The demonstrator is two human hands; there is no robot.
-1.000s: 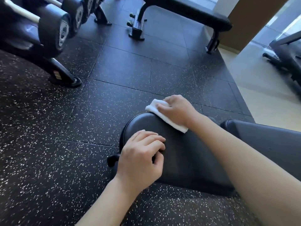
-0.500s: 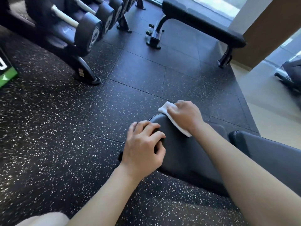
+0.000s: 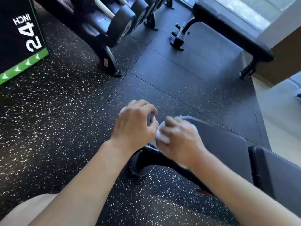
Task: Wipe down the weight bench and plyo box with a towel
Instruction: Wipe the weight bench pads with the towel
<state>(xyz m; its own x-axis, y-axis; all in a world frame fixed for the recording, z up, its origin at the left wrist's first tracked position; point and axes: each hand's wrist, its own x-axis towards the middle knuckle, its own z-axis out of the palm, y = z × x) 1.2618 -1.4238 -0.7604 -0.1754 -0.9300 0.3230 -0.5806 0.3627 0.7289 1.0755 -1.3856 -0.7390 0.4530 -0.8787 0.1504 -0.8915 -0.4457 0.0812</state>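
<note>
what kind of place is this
Most likely a gym's free-weight area: a rack of dumbbells, a flat weight bench on speckled rubber flooring, and a plyo box marked 24 inch.

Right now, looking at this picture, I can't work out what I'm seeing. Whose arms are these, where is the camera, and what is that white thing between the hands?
There is no machine here: these are a person's two bare arms, filmed by a wide-angle camera worn on the head, looking forward and down. The left hand and right hand meet over the rounded end of a black padded weight bench. The white thing is a small white cloth towel, bunched up. The right hand grips it; the left hand's fingertips seem to touch its edge, though motion blur hides the details. Around them lies black speckled rubber flooring. At upper left stands a black plyo box with a green edge, marked 24 INCH. Behind are a rack of black dumbbells and a second black flat bench.
</note>
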